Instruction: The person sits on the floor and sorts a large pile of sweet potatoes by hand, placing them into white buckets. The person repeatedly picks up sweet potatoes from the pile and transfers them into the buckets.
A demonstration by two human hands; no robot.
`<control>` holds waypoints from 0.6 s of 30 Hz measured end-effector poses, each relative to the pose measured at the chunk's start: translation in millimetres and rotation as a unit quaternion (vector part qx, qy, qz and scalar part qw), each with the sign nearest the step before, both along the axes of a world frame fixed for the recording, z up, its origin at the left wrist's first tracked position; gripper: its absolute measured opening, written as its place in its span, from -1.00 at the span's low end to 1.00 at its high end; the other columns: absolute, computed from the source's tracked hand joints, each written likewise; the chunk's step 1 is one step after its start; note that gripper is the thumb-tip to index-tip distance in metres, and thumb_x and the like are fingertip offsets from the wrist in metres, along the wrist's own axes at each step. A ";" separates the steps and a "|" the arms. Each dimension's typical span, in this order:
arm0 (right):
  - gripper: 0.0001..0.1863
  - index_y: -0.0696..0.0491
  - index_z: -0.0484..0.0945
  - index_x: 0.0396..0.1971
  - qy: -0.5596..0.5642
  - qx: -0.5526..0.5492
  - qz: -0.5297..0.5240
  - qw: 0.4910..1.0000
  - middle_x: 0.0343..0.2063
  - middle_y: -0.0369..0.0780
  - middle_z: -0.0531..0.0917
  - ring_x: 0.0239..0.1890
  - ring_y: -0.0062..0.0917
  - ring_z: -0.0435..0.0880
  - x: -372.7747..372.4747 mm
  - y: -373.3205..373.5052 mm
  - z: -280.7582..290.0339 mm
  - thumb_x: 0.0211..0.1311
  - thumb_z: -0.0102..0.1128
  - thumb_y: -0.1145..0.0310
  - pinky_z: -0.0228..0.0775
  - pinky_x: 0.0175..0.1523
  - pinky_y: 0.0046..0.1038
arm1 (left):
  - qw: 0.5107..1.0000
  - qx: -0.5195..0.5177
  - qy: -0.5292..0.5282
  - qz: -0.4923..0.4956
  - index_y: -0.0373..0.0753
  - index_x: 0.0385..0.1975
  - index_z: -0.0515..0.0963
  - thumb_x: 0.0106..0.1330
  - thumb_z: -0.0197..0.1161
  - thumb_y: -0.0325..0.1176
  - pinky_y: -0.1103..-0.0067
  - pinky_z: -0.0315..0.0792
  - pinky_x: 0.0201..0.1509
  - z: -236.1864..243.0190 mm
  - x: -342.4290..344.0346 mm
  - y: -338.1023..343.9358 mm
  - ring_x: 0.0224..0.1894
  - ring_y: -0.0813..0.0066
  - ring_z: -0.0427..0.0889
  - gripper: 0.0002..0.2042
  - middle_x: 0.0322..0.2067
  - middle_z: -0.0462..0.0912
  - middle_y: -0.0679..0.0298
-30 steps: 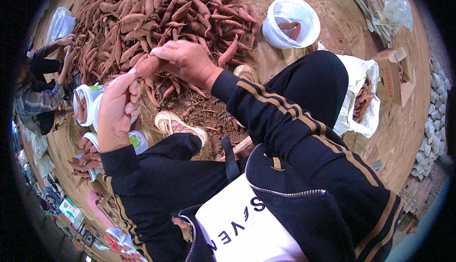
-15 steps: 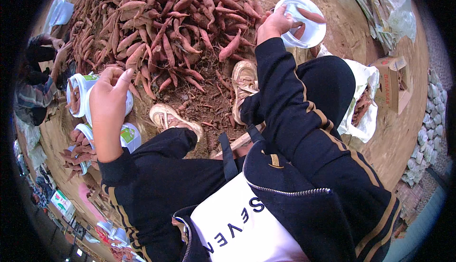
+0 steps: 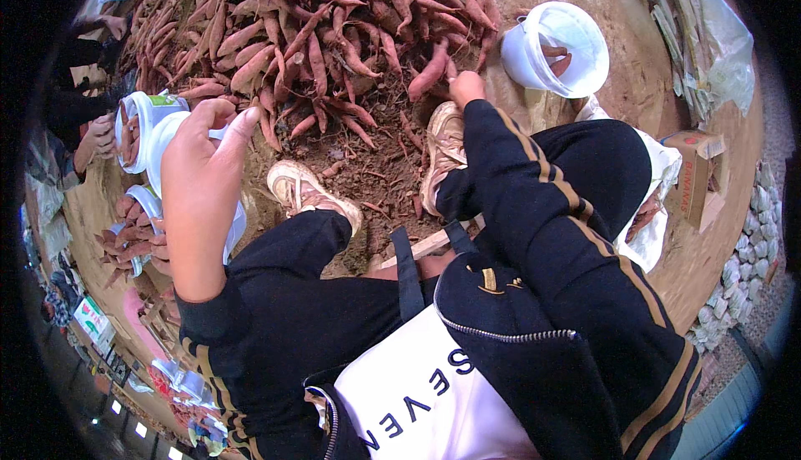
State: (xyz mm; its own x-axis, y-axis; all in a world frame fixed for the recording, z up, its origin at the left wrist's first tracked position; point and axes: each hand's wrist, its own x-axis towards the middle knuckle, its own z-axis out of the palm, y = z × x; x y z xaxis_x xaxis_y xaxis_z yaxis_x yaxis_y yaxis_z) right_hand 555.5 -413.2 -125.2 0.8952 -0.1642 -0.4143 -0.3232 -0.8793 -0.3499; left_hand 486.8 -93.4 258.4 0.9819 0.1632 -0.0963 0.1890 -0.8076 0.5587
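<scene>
My left hand is raised at the left, beside white buckets of sweet potatoes, thumb and bent fingers apart, with nothing visible between them. My right hand reaches to the right edge of a big heap of reddish sweet potatoes, above my right shoe; its fingers are curled, and what they grip is hidden. Right of that hand, a white bucket has a couple of sweet potatoes inside. Loose soil with small roots lies between my shoes.
At the left edge another person's hand is by the buckets. To the right are a white sack, a cardboard box and plastic-covered strips. More filled buckets stand at the lower left.
A second ago both hands held a sweet potato together. My right hand went right to the bucket with it, then came back down-left to the heap. My left hand stayed left, fingers parted.
</scene>
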 end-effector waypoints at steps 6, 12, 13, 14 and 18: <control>-0.58 0.15 0.62 -0.50 -0.091 0.048 0.145 0.984 -0.56 -0.07 0.62 -0.46 -0.29 0.61 -4.9 88.7 61.7 0.21 -0.02 0.09 0.38 -0.34 -0.29 | 0.998 0.054 0.007 -0.031 -0.33 -0.32 0.52 0.12 0.28 -0.25 0.42 0.37 -0.32 -4.6 8.0 -10.7 -0.41 0.22 0.53 -0.73 -0.45 0.57 0.10; -0.59 0.19 0.60 -0.51 0.113 0.635 -0.046 0.762 -0.68 -0.31 0.51 -0.69 -0.67 0.39 -23.1 163.3 192.1 0.24 0.07 0.11 0.26 -0.58 -0.54 | 0.981 0.156 -0.026 -0.108 -0.27 -0.10 0.47 0.03 0.28 -0.39 0.33 0.38 -0.05 -11.2 9.5 -17.6 -0.12 0.05 0.50 -0.62 -0.20 0.54 0.04; -0.57 0.21 0.58 -0.54 0.144 0.628 -0.019 0.765 -0.68 -0.31 0.49 -0.68 -0.68 0.36 -25.2 169.6 240.1 0.22 0.10 0.09 0.28 -0.55 -0.55 | 0.979 0.171 -0.039 -0.105 -0.27 -0.10 0.47 0.02 0.27 -0.42 0.33 0.38 -0.04 -12.7 5.8 -10.3 -0.11 0.05 0.49 -0.62 -0.18 0.53 0.05; -0.62 0.16 0.55 -0.53 0.158 0.638 0.015 0.754 -0.70 -0.36 0.45 -0.70 -0.72 0.33 -24.2 165.4 260.0 0.24 0.10 0.12 0.20 -0.59 -0.61 | 0.976 0.179 -0.057 -0.112 -0.26 -0.10 0.48 0.02 0.27 -0.44 0.33 0.38 -0.03 -19.7 7.7 -6.4 -0.10 0.05 0.49 -0.62 -0.16 0.53 0.06; -0.67 0.12 0.53 -0.53 0.097 0.634 0.157 0.751 -0.71 -0.43 0.40 -0.70 -0.79 0.28 -12.7 147.8 305.8 0.25 0.12 0.15 0.06 -0.58 -0.69 | 0.968 0.136 -0.137 -0.160 -0.25 -0.14 0.51 -0.08 0.21 -0.62 0.36 0.39 -0.01 -21.5 15.5 -1.9 -0.08 0.08 0.50 -0.60 -0.14 0.54 0.07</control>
State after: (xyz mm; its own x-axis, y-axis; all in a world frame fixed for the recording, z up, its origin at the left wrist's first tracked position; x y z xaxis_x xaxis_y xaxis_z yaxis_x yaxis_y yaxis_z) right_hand 542.9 -265.4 180.7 0.7100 0.6789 -0.1869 -0.3219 0.0768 -0.9437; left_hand 502.3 -95.2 236.9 0.9689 -0.1705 0.1793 -0.2202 -0.9245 0.3111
